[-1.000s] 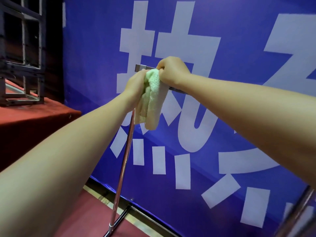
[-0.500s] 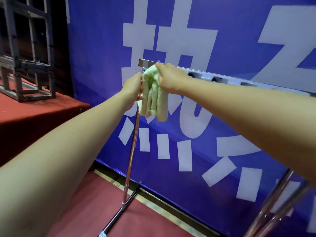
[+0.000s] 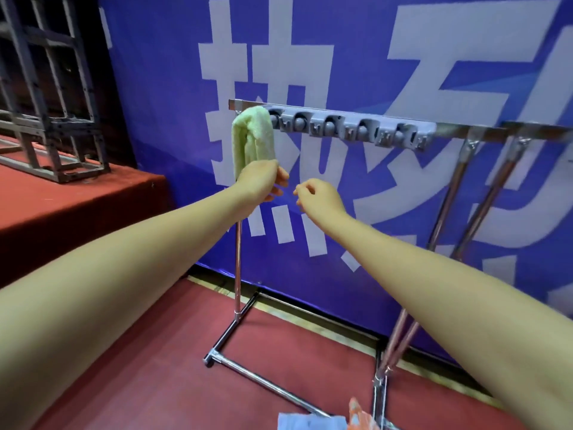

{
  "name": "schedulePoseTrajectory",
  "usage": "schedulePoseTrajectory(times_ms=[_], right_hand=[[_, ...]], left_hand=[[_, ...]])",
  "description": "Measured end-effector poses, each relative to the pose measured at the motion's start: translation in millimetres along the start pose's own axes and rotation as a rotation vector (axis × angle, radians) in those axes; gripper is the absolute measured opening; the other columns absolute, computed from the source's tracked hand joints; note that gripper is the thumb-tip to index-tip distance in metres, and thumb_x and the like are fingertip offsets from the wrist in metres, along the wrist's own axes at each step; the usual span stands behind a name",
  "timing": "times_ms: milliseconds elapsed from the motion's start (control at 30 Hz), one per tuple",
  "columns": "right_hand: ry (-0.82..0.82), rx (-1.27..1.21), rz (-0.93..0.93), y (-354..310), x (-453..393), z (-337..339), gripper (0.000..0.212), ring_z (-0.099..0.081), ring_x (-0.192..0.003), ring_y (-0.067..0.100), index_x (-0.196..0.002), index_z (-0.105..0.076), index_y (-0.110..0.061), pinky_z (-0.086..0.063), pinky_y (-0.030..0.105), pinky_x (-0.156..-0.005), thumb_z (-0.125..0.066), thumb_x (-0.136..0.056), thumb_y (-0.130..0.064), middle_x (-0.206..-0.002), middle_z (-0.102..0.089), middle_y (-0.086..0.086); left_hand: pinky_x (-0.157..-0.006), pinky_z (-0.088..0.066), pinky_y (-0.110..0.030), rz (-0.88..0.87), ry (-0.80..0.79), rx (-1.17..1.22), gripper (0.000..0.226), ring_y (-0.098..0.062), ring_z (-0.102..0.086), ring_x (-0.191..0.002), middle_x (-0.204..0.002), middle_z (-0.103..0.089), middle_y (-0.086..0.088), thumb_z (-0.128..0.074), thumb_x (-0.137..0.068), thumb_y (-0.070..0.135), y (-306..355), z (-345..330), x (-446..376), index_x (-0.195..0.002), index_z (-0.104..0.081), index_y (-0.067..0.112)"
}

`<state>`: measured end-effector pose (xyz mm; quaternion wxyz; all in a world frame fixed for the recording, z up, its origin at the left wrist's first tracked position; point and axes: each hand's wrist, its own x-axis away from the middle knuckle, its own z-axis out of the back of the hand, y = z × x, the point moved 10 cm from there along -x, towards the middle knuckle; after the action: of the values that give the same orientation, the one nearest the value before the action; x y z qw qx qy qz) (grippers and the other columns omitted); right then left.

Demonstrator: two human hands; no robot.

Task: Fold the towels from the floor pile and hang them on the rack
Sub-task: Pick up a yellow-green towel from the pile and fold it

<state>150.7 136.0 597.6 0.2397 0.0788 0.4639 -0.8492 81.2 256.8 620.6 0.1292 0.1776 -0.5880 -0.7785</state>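
Head view: pale-green folded towel [image 3: 252, 135] over rack [image 3: 353, 127]

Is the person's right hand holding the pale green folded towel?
No, the right hand hangs apart from the pale green folded towel with fingers loosely curled on nothing; only the left hand is at the towel's lower end.

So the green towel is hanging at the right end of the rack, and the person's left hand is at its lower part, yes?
Not quite. The head view shows the green towel draped at the left end of the rack, beside the grey holders, not the right end. The rest stands: the left hand is at the towel's lower part, though whether it has a grip on it is unclear.
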Motion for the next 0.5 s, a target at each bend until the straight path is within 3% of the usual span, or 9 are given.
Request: schedulePoseTrajectory(times_ms=[167,367,500], right_hand=[[0.117,-0.309,-0.221,66,102,43,0.025,-0.048,-0.06,0.015,-0.068,-0.057,-0.018,-0.041,0.031,-0.059,-0.045,-0.091,-0.015,-0.065,-0.054,-0.001],[0.132,-0.367,-0.481,191,232,51,0.025,-0.044,-0.052,0.011,-0.067,-0.057,-0.018,-0.035,0.022,-0.05,-0.047,-0.089,-0.012,-0.06,-0.051,-0.002],[0.201,-0.368,-0.647,279,307,57,0.031,-0.04,-0.049,0.011,-0.062,-0.056,-0.018,-0.029,0.024,-0.049,-0.047,-0.089,-0.006,-0.056,-0.049,0.0]], left_hand=[[-0.06,-0.043,-0.025,-0.031,-0.123,-0.083,0.03,-0.013,-0.055,-0.06,-0.072,-0.063,0.0,-0.036,-0.094,0.016,-23,-81,82,-0.072,-0.057,0.014],[-0.052,-0.04,-0.022,0.079,-0.306,-0.124,0.035,-0.013,-0.05,-0.055,-0.07,-0.059,-0.001,-0.035,-0.098,0.017,-133,-181,175,-0.072,-0.059,0.015],[-0.043,-0.036,-0.015,0.187,-0.396,-0.128,0.037,-0.008,-0.047,-0.046,-0.069,-0.057,-0.001,-0.033,-0.099,0.011,-202,-239,221,-0.071,-0.056,0.017]])
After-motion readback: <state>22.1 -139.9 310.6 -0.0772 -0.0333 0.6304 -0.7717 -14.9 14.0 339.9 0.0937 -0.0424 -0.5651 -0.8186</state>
